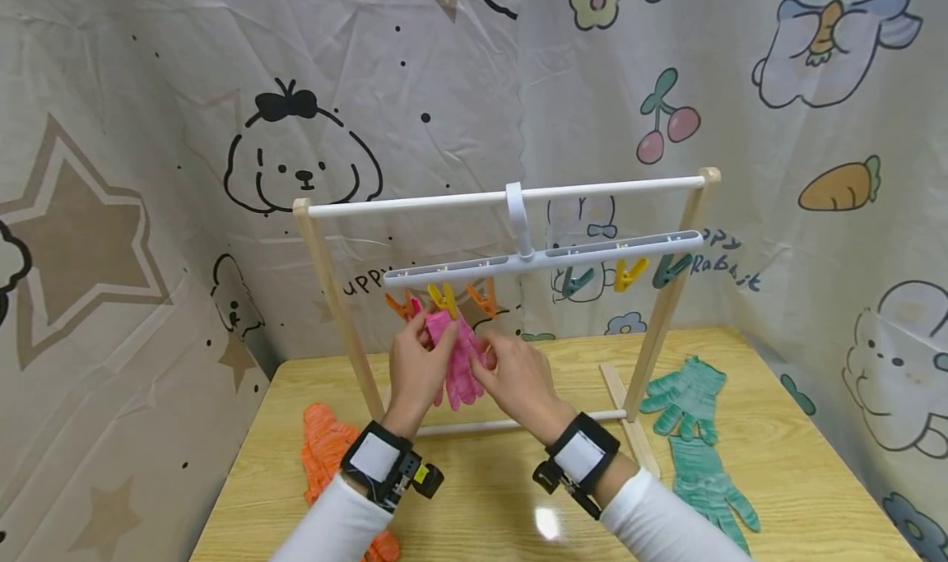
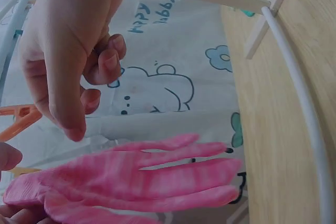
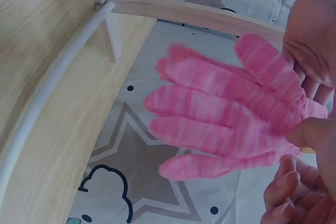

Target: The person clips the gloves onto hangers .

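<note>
A pink knit glove [image 1: 461,364] hangs fingers-down from a yellow clip [image 1: 442,299] on a white hanger bar [image 1: 459,270]. More pink fabric shows behind it in the right wrist view, its edge by an orange clip [image 1: 401,305]. My left hand [image 1: 420,369] pinches the glove near its cuff, thumb in front and fingers [image 2: 23,215] behind. From the other side my right hand [image 1: 518,373] comes close to the glove, fingers loosely bent. In the left wrist view its thumb stands just off the pink fabric, with nothing held.
The hanger hooks onto a wooden stand's white top rod [image 1: 615,189]. Another orange clip [image 1: 483,299] and green and yellow clips [image 1: 630,275] hang along the bar. Orange gloves [image 1: 326,447] lie at the table's left, green gloves [image 1: 707,471] at its right. A printed curtain is behind.
</note>
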Available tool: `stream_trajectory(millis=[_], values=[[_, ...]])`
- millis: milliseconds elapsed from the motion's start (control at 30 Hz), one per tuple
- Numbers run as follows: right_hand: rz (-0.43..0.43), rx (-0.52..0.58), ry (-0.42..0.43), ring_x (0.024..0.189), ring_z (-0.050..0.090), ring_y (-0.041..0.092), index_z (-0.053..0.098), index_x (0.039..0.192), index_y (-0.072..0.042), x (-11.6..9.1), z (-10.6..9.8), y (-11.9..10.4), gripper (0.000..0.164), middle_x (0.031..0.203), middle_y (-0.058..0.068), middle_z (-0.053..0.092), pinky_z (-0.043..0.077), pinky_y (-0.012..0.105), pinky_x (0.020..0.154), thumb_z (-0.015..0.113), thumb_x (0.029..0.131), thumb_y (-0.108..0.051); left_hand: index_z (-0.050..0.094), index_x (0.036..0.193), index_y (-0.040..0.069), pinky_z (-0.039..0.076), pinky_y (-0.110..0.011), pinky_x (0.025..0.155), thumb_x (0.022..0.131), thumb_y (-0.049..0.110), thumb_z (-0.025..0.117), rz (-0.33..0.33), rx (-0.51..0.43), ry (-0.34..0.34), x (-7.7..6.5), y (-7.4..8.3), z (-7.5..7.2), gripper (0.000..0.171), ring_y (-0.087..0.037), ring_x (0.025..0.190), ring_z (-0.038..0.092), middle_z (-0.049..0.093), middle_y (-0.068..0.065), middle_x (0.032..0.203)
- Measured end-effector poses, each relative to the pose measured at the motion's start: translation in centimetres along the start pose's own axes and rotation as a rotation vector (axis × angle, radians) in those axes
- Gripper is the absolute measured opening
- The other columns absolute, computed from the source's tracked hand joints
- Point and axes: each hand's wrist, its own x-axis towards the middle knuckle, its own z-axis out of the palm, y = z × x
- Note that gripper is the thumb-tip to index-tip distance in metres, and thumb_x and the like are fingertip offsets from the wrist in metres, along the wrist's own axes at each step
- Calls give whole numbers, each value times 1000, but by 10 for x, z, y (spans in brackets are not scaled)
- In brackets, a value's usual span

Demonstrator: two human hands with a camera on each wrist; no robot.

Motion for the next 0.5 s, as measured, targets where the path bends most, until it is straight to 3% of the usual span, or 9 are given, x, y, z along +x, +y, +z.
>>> stream_trajectory(millis=[133,300,500], values=[[27,7,-18,53,43,6,68,91,-15,-6,2,4,11,70,-4,58,32,23,45,72,91,-24,64,129,2,60,-28,72,97,23,68,-7,15,-2,-3,-5,-2,38,-26,92,75,77,-18,105],[54,11,-30,53,43,6,67,88,-15,-15,7,10,10,69,-4,58,31,23,45,73,90,-24,56,140,-2,59,-43,89,97,22,67,1,24,-2,-8,-11,-4,50,-33,107,73,72,-22,121],[61,24,-35,55,44,6,65,87,-15,-22,12,15,10,69,-3,60,31,23,46,71,90,-23,56,141,0,58,-46,91,98,26,65,49,120,-12,-13,-18,-5,52,-34,110,71,70,-20,126]])
